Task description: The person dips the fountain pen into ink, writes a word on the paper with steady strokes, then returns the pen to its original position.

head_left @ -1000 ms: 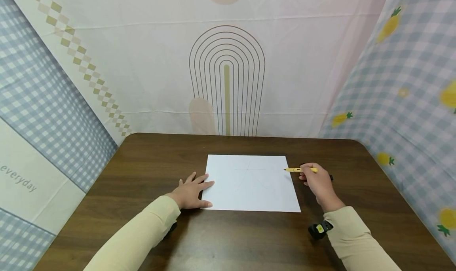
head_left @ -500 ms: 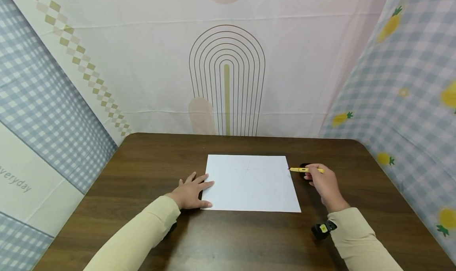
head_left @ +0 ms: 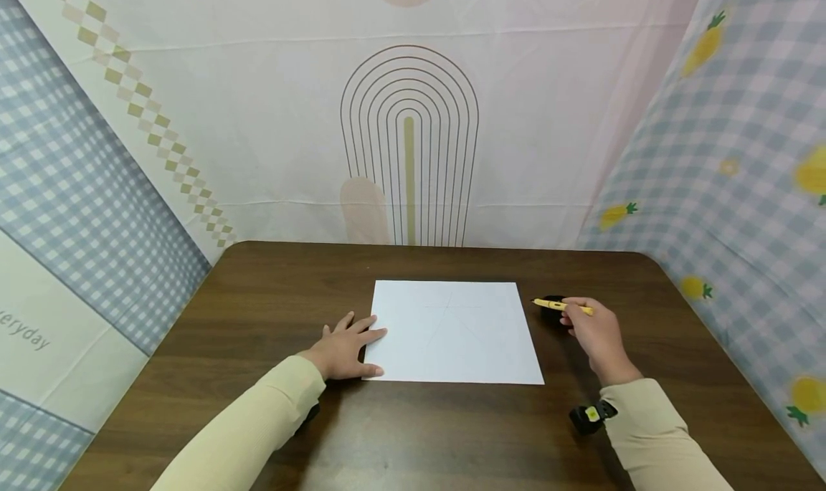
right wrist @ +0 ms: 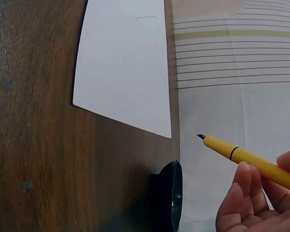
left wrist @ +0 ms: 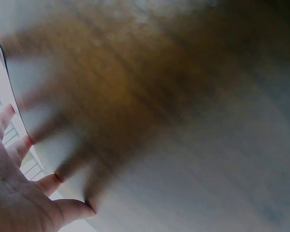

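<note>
A sheet of white paper (head_left: pixel 458 344) lies on the brown table, with faint thin lines drawn on it. My left hand (head_left: pixel 348 349) is spread flat over the paper's left edge, fingertips and thumb touching it. The left wrist view has the spread fingers (left wrist: pixel 21 145) against a glossy surface. My right hand (head_left: pixel 595 332) pinches a yellow fountain pen (head_left: pixel 548 304) just right of the paper. Its dark nib (right wrist: pixel 201 137) points left, off the sheet. Below the pen stands a black, open-rimmed object (right wrist: pixel 171 198), partly hidden by the hand in the head view.
The dark wooden table (head_left: pixel 426 434) has rounded far corners. A pale cloth with an arch print (head_left: pixel 409 147) hangs behind it. Blue checked cloths (head_left: pixel 742 247) hang at both sides. A black wrist device (head_left: pixel 590 416) sits at the right cuff.
My right hand and the pen have drawn off to the right, from the paper's right edge to beside it, uncovering more of the black object. My left hand stays put.
</note>
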`<state>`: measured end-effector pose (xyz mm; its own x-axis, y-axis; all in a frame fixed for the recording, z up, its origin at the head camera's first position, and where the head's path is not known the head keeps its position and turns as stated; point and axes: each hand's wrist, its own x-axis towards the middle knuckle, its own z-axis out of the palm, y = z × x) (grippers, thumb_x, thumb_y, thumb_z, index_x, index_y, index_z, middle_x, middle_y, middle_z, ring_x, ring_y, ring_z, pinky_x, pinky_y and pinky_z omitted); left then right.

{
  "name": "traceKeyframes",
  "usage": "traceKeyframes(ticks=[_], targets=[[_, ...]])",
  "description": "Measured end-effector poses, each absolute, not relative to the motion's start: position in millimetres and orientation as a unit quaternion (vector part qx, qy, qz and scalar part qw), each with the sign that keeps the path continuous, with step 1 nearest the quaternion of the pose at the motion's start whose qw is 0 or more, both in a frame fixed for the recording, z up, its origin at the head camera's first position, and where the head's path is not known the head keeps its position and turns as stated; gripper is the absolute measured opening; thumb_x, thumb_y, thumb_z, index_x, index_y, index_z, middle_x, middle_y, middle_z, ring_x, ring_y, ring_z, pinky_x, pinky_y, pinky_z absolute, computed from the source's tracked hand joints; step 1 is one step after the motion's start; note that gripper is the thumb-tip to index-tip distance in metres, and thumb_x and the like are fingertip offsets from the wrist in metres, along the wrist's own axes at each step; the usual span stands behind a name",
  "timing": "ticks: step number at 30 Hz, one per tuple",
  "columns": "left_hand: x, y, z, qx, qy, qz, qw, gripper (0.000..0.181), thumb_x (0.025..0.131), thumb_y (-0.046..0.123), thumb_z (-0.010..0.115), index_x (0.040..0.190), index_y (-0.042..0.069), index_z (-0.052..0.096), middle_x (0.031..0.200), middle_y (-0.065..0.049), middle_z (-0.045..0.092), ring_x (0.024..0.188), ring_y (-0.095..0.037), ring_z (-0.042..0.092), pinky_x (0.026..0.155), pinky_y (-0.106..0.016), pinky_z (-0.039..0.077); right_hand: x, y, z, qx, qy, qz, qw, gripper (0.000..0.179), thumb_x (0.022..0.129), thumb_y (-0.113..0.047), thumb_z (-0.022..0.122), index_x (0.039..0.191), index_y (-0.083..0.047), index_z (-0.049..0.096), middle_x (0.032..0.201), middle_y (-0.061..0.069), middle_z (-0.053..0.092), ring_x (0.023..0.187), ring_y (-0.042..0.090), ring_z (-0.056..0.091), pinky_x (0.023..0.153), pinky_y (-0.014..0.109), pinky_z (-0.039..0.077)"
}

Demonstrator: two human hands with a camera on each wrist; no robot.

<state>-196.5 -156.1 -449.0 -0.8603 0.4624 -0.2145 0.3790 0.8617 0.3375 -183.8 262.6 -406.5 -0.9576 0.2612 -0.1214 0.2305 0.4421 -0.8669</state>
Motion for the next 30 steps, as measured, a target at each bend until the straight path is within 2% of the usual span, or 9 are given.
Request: traceKeyframes(ticks=[7,13,18,21,27,30], targets=[[-195.9,-156.0,-448.5,0.222,0.953,0.147,0.146,0.074,0.084,0.054,0.069,0.147,0.024,0.044,0.158,-0.006,0.027,0.144,-0.047,0.013,0.099,-0.078,0.017,-183.3,268.8,-408.9,-0.152,-0.847,0.510,0.018,0.044,0.101,-0.024,0.040,0.135,0.002,0.050,0.119,0.018,0.058,0.093,0.011,0.059,0.087,0.033,0.051],[-195.5,-155.2,-446.1,0.222,0.952,0.148,0.147,0.074,0.083,0.053,0.069,0.147,0.023,0.045,0.157,-0.007,0.028,0.143,-0.048,0.013,0.098,-0.078,0.017,-182.7,271.6,-410.2,-0.167,-0.840,0.516,0.026,0.042,0.100,-0.021,0.044,0.133,0.004,0.050,0.116,0.017,0.058,0.085,0.004,0.057,0.081,0.027,0.052],[-194.9,-154.3,-445.5,0.221,0.953,0.146,0.148,0.074,0.083,0.054,0.069,0.146,0.023,0.045,0.157,-0.007,0.028,0.143,-0.047,0.013,0.098,-0.078,0.017,-182.6,273.2,-410.6,-0.172,-0.839,0.515,0.036,0.040,0.099,-0.017,0.045,0.131,0.005,0.051,0.114,0.017,0.059,0.084,0.005,0.058,0.076,0.023,0.052],[-194.9,-154.4,-445.7,0.222,0.952,0.147,0.148,0.074,0.083,0.053,0.069,0.147,0.023,0.045,0.157,-0.007,0.028,0.143,-0.047,0.013,0.098,-0.078,0.016,-182.7,274.1,-412.2,-0.169,-0.839,0.515,0.044,0.038,0.098,-0.016,0.045,0.129,0.005,0.051,0.114,0.018,0.059,0.084,0.006,0.059,0.075,0.022,0.051],[-194.8,-154.9,-446.5,0.222,0.952,0.150,0.146,0.073,0.084,0.052,0.069,0.146,0.023,0.045,0.157,-0.007,0.028,0.143,-0.047,0.013,0.098,-0.079,0.016,-182.4,277.0,-415.7,-0.171,-0.836,0.518,0.059,0.035,0.097,-0.013,0.046,0.125,0.008,0.052,0.110,0.019,0.059,0.076,-0.001,0.058,0.071,0.021,0.051],[-194.8,-155.5,-447.3,0.222,0.952,0.151,0.144,0.073,0.084,0.052,0.069,0.146,0.023,0.046,0.157,-0.007,0.028,0.143,-0.047,0.012,0.098,-0.079,0.015,-181.7,279.7,-417.4,-0.176,-0.835,0.518,0.059,0.035,0.097,-0.013,0.046,0.125,0.008,0.051,0.111,0.020,0.059,0.077,0.001,0.058,0.071,0.022,0.051]])
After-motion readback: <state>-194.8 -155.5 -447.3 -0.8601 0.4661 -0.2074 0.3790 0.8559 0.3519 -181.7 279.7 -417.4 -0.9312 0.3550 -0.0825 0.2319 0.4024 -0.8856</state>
